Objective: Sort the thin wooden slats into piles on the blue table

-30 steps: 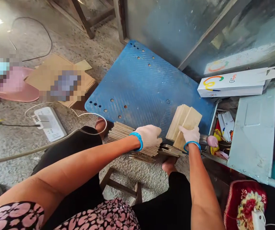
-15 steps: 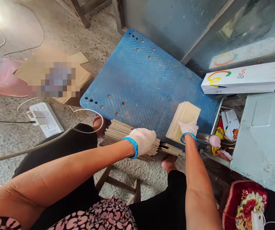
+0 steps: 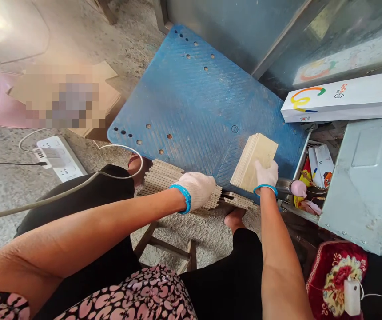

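Both my hands wear white knit gloves with blue cuffs. My right hand [image 3: 266, 174] grips the near end of a stack of pale thin wooden sheets [image 3: 253, 160] that rests tilted on the blue ribbed plastic board [image 3: 197, 106]. My left hand [image 3: 196, 189] lies curled over a fanned pile of thin wooden sheets [image 3: 164, 178] at the board's near edge, above the floor. Whether it grips a sheet is hidden by the glove. More sheets [image 3: 237, 201] lie under the right-hand stack.
A white box with a coloured logo [image 3: 340, 98] sits at right above a grey metal panel [image 3: 360, 178] and a bin of packets [image 3: 317, 166]. A power strip [image 3: 59, 158] and cable lie on the concrete floor at left. A wooden stool [image 3: 167, 253] stands below me.
The loose sheet in my right hand has been squared onto its stack, which now sits a little farther up the board. My left hand stays on the fanned pile.
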### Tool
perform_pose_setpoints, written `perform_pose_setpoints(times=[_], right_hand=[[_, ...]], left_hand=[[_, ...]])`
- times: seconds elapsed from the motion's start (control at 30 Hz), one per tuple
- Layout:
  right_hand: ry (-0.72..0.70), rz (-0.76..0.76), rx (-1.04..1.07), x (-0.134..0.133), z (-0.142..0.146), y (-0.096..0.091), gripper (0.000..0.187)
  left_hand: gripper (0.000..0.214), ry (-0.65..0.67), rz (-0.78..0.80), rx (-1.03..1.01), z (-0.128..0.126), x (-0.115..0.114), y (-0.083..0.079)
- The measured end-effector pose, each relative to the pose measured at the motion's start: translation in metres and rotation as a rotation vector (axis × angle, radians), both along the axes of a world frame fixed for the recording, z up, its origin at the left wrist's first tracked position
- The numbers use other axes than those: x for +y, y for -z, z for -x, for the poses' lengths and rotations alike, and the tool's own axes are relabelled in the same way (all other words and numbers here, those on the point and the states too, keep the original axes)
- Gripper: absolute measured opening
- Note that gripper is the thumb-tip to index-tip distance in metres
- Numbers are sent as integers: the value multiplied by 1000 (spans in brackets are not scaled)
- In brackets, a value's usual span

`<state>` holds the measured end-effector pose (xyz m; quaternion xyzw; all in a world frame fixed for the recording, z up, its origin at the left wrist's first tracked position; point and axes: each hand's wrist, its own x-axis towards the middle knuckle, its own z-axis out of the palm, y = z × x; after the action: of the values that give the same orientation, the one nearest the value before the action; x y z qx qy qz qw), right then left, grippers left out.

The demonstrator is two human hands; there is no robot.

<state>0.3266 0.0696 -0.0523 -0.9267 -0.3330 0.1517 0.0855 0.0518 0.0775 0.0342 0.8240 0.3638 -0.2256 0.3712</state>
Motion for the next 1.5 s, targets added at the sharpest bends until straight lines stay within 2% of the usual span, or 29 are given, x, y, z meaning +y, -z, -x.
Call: perform_pose_setpoints(times=[0.07, 0.13, 0.2, 0.27, 0.37, 0.47, 0.63, 0.8, 1.0, 1.1, 1.5], right_hand=[[42, -59, -26, -14, -7, -9, 81], [-10, -56, -58, -37, -10, -21, 73], [-128, 55, -29, -68, -9, -30, 57], [-190, 259, 35, -101, -2, -36, 50], [-163, 494, 101, -143, 17, -36, 57], [-73, 479, 134, -163, 41, -29, 76], [123, 361, 104, -164, 81, -3, 114], [246, 358, 64, -160, 103, 28, 129], [294, 333, 5, -154, 108, 45, 126], [261, 275, -18, -153, 111, 46, 123], [239, 221, -17, -160, 110, 49, 109]], left_hand=[[37, 3, 2, 5, 1, 1, 2], [36, 7, -8, 6, 3, 2, 3], [34, 17, -19, 1, 4, 4, 4], [32, 24, -26, 8, 4, 5, 3], [32, 35, -23, 25, 2, 5, 0], [33, 40, -26, 6, -1, 4, -3], [34, 47, 17, 2, -7, 2, -6], [34, 53, 24, -13, -8, 1, -6], [30, 45, -17, -30, -2, -1, -3], [31, 46, -21, -41, -2, -1, -1], [33, 77, -17, -19, -3, -3, 3]])
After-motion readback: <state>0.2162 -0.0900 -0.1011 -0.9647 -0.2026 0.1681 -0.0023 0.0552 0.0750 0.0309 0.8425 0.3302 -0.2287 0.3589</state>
